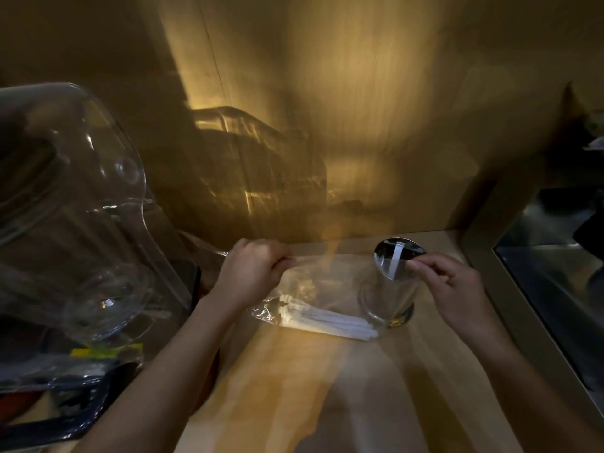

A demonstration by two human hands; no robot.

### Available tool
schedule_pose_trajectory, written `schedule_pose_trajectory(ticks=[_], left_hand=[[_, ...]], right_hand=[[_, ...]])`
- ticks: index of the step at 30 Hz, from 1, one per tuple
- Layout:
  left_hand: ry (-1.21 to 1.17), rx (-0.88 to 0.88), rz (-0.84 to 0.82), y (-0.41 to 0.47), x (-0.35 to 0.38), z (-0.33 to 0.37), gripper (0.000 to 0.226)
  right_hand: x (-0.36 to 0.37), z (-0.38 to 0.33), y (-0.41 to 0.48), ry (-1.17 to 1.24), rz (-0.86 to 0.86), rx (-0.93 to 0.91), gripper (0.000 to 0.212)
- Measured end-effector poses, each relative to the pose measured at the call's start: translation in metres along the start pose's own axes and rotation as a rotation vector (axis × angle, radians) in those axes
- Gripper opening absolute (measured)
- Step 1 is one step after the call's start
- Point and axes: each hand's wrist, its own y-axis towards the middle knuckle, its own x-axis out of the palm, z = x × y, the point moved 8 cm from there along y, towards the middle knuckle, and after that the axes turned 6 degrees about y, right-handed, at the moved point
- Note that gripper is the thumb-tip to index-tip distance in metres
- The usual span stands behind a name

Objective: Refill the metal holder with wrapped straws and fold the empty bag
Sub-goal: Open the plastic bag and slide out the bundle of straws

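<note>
Wooden counter: left hand and right hand pinch clear bag of straws before metal holder.

Two hands, one clear bag, one metal holder, one bundle of wrapped straws
</note>
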Motion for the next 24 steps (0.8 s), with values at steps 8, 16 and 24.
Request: schedule_pose_trajectory(ticks=[8, 16, 24], left_hand=[[0.17, 0.079, -0.298, 0.014, 0.043, 0.031, 0.035], [0.124, 0.149, -0.139, 0.033, 0.012, 0.053, 0.02], [0.172, 0.2, -0.106, 0.052, -0.015, 0.081, 0.016]], right_hand=[[0.001, 0.026, -0.013, 0.125, 0.047, 0.145, 0.013], [0.001, 0.052, -0.03, 0.183, -0.052, 0.241, 0.021], [-0.011, 0.055, -0.027, 0.289, 0.065, 0.218, 0.023]])
